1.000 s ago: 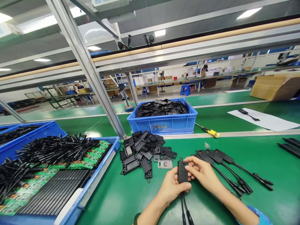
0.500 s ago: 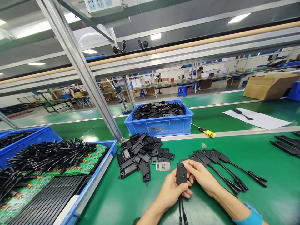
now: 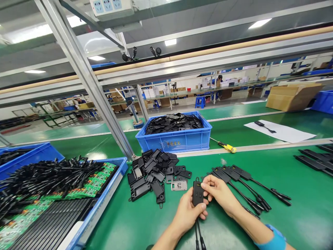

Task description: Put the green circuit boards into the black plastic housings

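A black plastic case (image 3: pixel 198 194) with two cables hanging from its lower end is held upright above the green bench. My left hand (image 3: pixel 187 210) grips its left side and bottom, thumb across the front. My right hand (image 3: pixel 221 195) pinches its upper right edge with thumb and fingers. Just right of the hands lie several similar cased units with cables (image 3: pixel 240 172). To the left is a heap of loose black case halves (image 3: pixel 153 173), with one grey cover plate (image 3: pixel 179 185) at its near edge.
A blue bin (image 3: pixel 174 140) full of black parts stands behind the heap. At left, a blue tray (image 3: pixel 105 198) holds green circuit boards with black cables. A yellow screwdriver (image 3: pixel 229 147), a white sheet (image 3: pixel 288 133) and a cardboard box (image 3: pixel 283 97) lie farther back. A metal post (image 3: pixel 85 76) rises at left.
The whole view has shifted slightly, so things appear a little farther left. Both hands keep hold of the black case, with hardly any change in grip.
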A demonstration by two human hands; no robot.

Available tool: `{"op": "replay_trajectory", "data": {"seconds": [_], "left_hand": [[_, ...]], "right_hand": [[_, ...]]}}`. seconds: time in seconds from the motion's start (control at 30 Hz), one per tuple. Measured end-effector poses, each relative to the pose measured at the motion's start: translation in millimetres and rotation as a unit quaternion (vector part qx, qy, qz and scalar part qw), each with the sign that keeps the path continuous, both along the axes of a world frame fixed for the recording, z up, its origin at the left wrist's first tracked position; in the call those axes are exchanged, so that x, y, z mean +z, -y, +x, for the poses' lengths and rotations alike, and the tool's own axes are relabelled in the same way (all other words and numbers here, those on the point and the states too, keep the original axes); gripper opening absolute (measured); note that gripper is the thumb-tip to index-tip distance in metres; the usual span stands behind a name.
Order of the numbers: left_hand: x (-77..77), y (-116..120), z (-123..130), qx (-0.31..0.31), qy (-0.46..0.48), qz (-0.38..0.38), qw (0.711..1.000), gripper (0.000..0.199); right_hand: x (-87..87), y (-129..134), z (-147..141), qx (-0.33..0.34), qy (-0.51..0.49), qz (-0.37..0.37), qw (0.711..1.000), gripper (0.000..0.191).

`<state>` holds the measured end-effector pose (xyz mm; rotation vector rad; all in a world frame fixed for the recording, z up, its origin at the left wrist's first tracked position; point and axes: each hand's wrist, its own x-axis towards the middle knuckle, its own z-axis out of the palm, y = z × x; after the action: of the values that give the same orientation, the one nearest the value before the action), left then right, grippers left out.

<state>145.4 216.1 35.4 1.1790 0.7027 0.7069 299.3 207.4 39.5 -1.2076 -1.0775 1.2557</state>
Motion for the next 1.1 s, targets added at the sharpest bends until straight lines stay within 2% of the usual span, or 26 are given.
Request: {"op": "replay_trajectory", "data": {"seconds": [0.17,0.3,0.4,0.5,0.53,0.6,0.7,0.77,0.83,0.97,1.1], "left_hand": [[-3.6,-2,-4,-0.013,0.005,-0.016,1.000,0.056],[-12.2,-5,-2,-0.002,-0.004,-0.032,0.999,0.050],[-20.0,-7,2,0.041,0.041,-0.030,0.998,0.066],[-27.3,-6,2,0.037,0.101,-0.021,0.994,0.096],[-28.9,-6,1,0.021,0.105,-0.018,0.994,0.103],[-29.6,-6,-2,-0.007,0.092,-0.004,0.996,0.109],[-26.0,-8,-6,-0.009,0.056,0.027,0.998,0.100],[-23.2,-10,-8,-0.008,0.035,0.034,0.999,0.094],[-22.2,-12,-9,-0.004,0.026,0.036,0.999,0.091],[-24.2,-14,-8,-0.006,0.017,0.040,0.999,0.089],[-25.1,-13,-7,-0.008,0.013,0.040,0.999,0.084]], "right_hand": [[4.3,-2,-4,0.065,0.013,-0.028,0.997,0.048],[5.6,-4,-7,0.031,0.077,-0.007,0.997,0.047],[6.7,2,-13,-0.014,0.142,0.038,0.989,0.039],[11.8,11,-21,-0.023,0.300,0.097,0.949,0.054],[15.3,13,-21,-0.011,0.363,0.109,0.925,0.052],[25.8,13,-15,0.008,0.463,0.116,0.879,0.036],[46.9,7,17,-0.013,0.528,0.093,0.844,0.025],[58.2,1,53,-0.045,0.565,0.061,0.821,0.033],[61.9,-4,93,-0.083,0.607,0.007,0.790,0.042],[44.8,-6,155,-0.118,0.663,-0.070,0.736,0.049],[17.6,-3,174,-0.086,0.681,-0.052,0.725,0.045]]}}
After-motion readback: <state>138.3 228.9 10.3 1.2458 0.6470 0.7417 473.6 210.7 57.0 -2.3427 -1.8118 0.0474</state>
